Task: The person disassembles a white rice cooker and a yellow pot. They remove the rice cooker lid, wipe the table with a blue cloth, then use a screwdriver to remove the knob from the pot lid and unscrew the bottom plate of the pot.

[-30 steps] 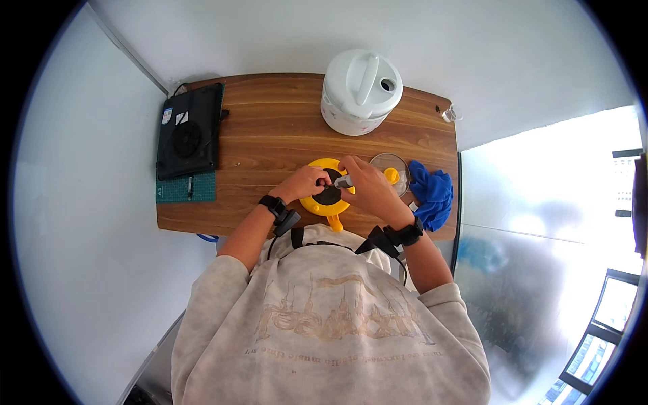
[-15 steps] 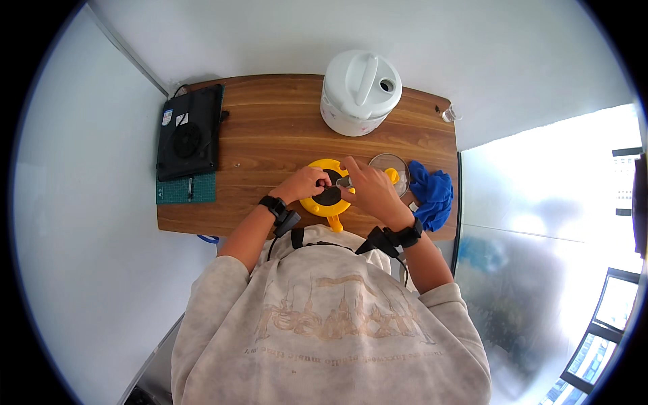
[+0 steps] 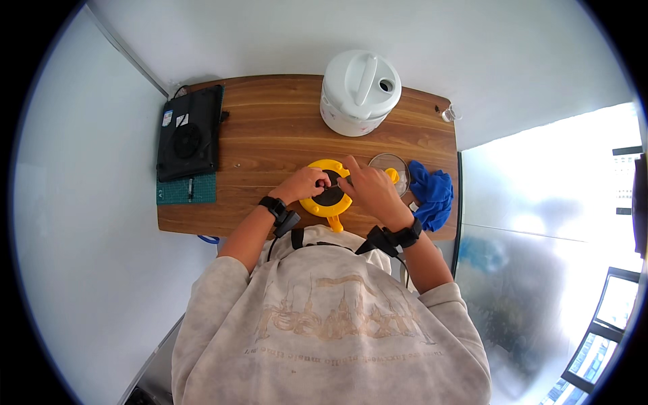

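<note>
A yellow pan with a dark round middle lies at the table's front, its short yellow handle pointing toward me. Over the pan's left side, my left hand is closed, its fingertips pinched on something small and dark. From the right, my right hand is closed round a slim tool, mostly hidden by the fingers, with a thin shaft reaching toward the left fingertips. Beside my right hand rests a round glass lid with a yellow knob.
A wooden table carries everything. At the back stands a white lidded pot-like appliance. A black flat device sits on a green cutting mat at left. A crumpled blue cloth lies at right, a small clear object behind it.
My right hand has turned slightly, and the grey part of the tool that showed at its fingertips is now mostly covered. My left hand and the pan stay put.
</note>
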Demonstrator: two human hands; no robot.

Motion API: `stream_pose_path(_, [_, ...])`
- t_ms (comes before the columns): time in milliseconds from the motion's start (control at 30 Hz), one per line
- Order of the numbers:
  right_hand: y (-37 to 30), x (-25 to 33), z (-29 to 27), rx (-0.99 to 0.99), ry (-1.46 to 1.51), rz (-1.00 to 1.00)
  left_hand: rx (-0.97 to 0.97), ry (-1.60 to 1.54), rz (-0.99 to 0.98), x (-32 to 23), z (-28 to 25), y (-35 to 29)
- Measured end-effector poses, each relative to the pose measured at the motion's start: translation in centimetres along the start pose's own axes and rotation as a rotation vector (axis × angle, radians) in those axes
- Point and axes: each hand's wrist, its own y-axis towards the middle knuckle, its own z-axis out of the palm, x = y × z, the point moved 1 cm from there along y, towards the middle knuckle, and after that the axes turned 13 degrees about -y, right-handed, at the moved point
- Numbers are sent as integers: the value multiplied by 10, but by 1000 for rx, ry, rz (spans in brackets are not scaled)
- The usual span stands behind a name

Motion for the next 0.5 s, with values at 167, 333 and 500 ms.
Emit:
stream_pose_path(167, [-5, -6, 6, -156, 207, -153, 24, -96, -116, -6, -2, 1])
stream_pose_path(333, [-7, -7, 7, -164, 175, -220, 8, -90, -55, -1, -1, 0])
stream_pose_path(500, [-7, -1, -2, -43, 13, -27, 13, -46, -41, -5, -2, 0])
